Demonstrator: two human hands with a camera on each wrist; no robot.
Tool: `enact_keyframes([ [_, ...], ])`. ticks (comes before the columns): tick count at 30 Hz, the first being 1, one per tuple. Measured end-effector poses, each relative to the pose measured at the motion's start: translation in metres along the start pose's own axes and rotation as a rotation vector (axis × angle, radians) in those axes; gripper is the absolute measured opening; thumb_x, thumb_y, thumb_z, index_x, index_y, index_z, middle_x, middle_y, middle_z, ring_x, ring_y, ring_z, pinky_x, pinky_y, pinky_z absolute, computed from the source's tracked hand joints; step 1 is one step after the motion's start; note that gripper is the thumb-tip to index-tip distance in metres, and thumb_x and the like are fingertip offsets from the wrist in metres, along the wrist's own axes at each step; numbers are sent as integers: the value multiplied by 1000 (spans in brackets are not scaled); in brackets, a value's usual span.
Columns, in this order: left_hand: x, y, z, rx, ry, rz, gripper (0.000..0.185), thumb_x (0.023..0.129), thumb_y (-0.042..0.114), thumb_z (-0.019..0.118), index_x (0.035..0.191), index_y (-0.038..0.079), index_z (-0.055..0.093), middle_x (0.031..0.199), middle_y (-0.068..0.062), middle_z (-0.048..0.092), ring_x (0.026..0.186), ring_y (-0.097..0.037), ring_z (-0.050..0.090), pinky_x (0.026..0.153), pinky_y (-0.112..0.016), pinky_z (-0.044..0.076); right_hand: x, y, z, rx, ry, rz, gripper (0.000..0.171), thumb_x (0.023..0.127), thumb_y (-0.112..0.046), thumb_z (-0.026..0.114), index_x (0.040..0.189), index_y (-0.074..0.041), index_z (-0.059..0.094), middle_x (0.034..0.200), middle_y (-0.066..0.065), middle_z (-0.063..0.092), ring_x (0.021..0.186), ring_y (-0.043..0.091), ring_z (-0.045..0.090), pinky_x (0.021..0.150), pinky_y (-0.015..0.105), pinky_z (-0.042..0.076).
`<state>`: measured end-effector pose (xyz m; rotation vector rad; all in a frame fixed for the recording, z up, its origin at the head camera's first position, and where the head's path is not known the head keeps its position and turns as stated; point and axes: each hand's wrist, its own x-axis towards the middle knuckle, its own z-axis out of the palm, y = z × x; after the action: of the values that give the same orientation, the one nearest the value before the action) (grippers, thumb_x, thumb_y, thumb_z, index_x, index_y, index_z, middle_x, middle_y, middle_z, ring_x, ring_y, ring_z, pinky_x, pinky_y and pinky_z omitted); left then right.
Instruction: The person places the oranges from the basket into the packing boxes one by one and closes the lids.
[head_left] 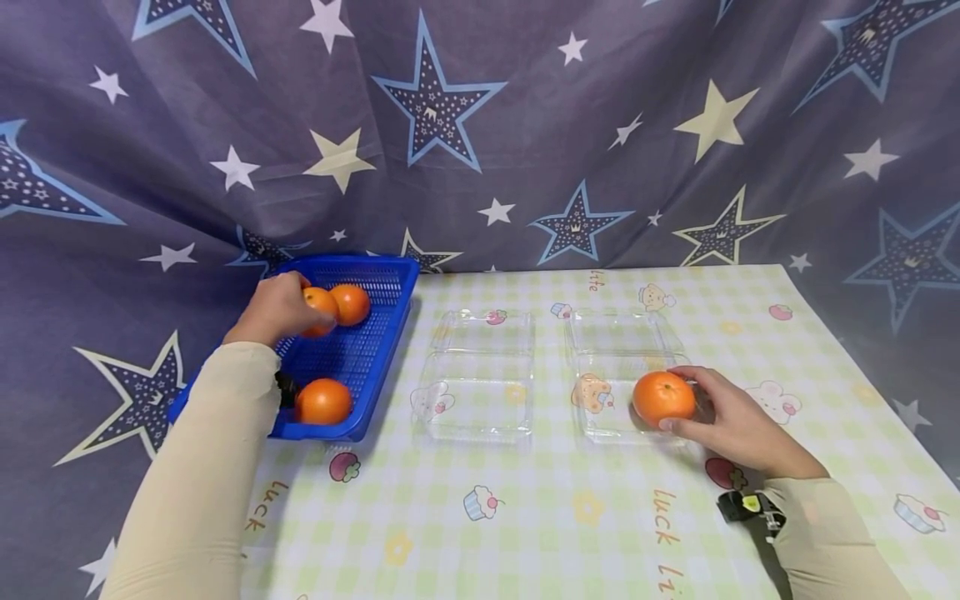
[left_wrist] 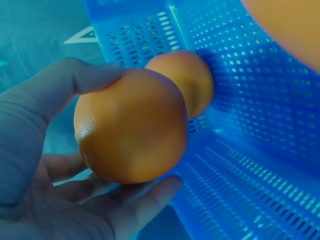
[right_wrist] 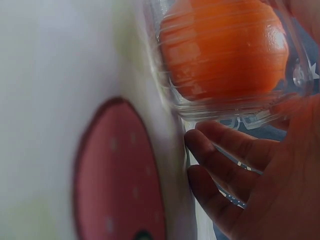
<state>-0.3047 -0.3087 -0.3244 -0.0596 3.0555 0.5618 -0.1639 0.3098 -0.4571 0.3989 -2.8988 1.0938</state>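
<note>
My left hand (head_left: 277, 310) grips an orange (head_left: 319, 312) between thumb and fingers, over the far part of the blue basket (head_left: 390, 350). Close beside it in the basket is another orange (head_left: 351, 305), and a third orange (head_left: 323, 402) sits near the front wall. In the left wrist view the held orange (left_wrist: 132, 127) overlaps the one behind. On the right, my right hand (head_left: 738, 421) holds an orange (head_left: 663, 399) at the front right corner of a clear plastic box (head_left: 600, 435). Through the clear wall the orange (right_wrist: 225, 50) shows in the right wrist view, the lower fingers outside.
Left of that box stands a second clear plastic box (head_left: 476, 435), its lid folded back. A checked tablecloth (head_left: 525, 533) with printed cartoons covers the table. A star-patterned curtain (head_left: 517, 150) hangs behind the table's far edge.
</note>
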Motion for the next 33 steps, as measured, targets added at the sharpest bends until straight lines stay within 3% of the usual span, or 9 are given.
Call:
enact_keyframes([
  [8, -3, 8, -4, 5, 35, 46, 68, 82, 35, 80, 126, -8, 52, 111, -26, 61, 92, -39, 58, 80, -49, 55, 0, -1, 0, 8, 6, -10, 79, 87, -49, 82, 149, -14, 47, 140, 13, 57, 123, 35, 59, 98, 60, 47],
  [14, -5, 20, -6, 19, 34, 72, 64, 80, 34, 78, 123, -5, 55, 105, -23, 62, 88, -36, 58, 74, -42, 53, 0, -2, 0, 5, 9, -12, 77, 87, -48, 82, 148, -15, 48, 139, 12, 57, 122, 33, 59, 98, 58, 47],
  [20, -7, 34, -7, 62, 63, 107, 60, 79, 35, 79, 117, -6, 57, 101, -23, 62, 88, -37, 57, 74, -44, 52, 0, -2, 1, 11, 8, -11, 77, 87, -48, 82, 148, -15, 48, 139, 12, 57, 122, 34, 60, 97, 58, 47],
  [27, -13, 51, -9, 32, 56, 116, 78, 77, 37, 82, 134, -6, 51, 112, -24, 60, 92, -39, 56, 78, -47, 53, 0, -2, 0, 12, 5, -7, 79, 87, -48, 82, 149, -14, 47, 140, 13, 57, 123, 35, 59, 98, 59, 47],
  [33, -20, 66, -7, 20, 80, 138, 75, 78, 34, 79, 136, -4, 51, 118, -23, 57, 96, -39, 56, 80, -49, 54, 0, -2, 0, 12, 4, -5, 79, 87, -49, 81, 149, -14, 47, 140, 12, 56, 123, 34, 60, 98, 58, 48],
])
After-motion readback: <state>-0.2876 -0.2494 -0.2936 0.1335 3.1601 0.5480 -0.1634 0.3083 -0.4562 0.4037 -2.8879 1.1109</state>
